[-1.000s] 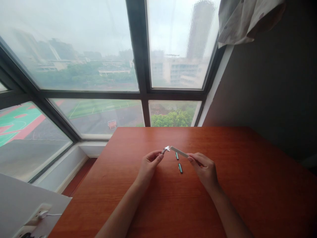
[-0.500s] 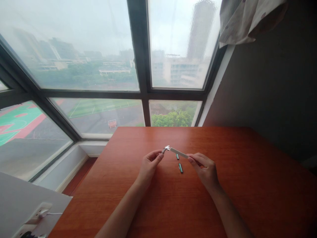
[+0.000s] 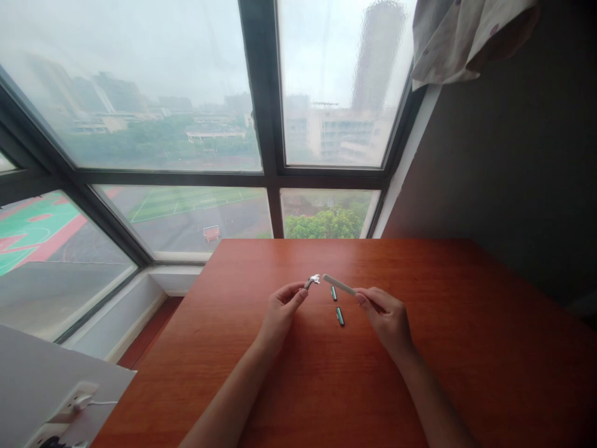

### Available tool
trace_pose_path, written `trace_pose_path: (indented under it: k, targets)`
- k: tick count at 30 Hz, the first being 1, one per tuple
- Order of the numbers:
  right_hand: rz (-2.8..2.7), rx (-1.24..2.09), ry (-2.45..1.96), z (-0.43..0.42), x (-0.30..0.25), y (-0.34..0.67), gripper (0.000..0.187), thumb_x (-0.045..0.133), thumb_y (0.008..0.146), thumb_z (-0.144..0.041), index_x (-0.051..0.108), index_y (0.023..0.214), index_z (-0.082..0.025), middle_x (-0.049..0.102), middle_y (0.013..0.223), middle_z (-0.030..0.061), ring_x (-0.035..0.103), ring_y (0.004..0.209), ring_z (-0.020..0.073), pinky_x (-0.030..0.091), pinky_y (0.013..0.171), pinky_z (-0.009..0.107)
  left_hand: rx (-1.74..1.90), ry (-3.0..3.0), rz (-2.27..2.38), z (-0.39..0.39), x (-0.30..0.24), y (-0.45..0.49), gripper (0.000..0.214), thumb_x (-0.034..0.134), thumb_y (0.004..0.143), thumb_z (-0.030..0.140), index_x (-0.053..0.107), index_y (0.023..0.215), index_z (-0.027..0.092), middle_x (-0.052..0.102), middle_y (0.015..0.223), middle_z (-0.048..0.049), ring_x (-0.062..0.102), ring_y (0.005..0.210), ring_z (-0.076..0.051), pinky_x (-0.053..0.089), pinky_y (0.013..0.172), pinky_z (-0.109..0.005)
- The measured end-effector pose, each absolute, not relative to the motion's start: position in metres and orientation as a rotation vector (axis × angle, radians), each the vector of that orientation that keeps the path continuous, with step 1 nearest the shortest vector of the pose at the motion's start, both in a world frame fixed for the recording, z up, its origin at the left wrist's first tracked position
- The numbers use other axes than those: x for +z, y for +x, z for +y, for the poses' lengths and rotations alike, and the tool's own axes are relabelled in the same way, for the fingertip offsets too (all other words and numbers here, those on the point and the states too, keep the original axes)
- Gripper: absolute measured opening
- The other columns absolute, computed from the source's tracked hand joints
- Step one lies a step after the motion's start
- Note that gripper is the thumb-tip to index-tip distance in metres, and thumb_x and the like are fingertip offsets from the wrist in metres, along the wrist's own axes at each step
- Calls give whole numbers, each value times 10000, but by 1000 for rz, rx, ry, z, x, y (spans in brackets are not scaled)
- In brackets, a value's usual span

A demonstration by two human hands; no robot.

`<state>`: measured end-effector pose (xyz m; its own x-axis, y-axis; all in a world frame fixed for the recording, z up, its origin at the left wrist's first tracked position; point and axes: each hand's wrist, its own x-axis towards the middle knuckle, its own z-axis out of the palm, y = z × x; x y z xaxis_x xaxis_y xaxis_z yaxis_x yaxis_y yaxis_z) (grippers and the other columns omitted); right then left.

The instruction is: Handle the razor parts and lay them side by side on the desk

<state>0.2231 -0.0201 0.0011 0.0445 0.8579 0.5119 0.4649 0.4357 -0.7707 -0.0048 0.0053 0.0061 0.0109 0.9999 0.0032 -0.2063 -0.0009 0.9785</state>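
My left hand (image 3: 280,309) pinches a small silver metal razor head piece (image 3: 312,280) between thumb and fingers, held just above the reddish wooden table (image 3: 466,348). My right hand (image 3: 386,317) grips the end of a slim white handle (image 3: 339,285) that points left toward the metal piece. A small gap separates the handle's tip from the metal piece. Two small green blade cartridges lie on the table between my hands, one (image 3: 333,293) farther away and one (image 3: 340,316) nearer to me.
A large window (image 3: 261,124) stands beyond the table's far edge. A dark wall (image 3: 513,174) runs along the right side, with a piece of cloth (image 3: 461,37) hanging at the top. At lower left sits a white surface with a power socket (image 3: 69,407) and a cable.
The white handle and the metal head piece were joined before. Now they are apart, with my right hand and the handle shifted slightly right.
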Motion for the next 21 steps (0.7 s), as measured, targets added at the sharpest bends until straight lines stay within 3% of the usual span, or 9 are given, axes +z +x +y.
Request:
trace_pose_path:
  k: [6,14,21]
  targets:
    - [-1655,561,-1235,-20,1,222,321,505,911,-378,725,818,-163,581,625,8,550,601,147,404,559,237,1264,1081,1016,3,9,-2,265,785,661,328,756,872,170,721,808,-44,590,740,-152,437,709,-243]
    - [-1575,505,-1313,-17,-2,224,343,510,897,-415,733,862,-157,620,663,18,570,620,157,408,573,239,1245,1152,993,2,6,-3,236,763,698,313,756,897,187,737,897,-55,611,805,-173,441,738,-249]
    - [-1630,630,-1345,-19,2,220,471,448,912,-473,704,711,-133,463,522,-21,457,502,122,325,489,228,1211,1243,936,1,5,-5,233,737,733,315,749,914,168,726,933,-76,608,844,-193,452,749,-263]
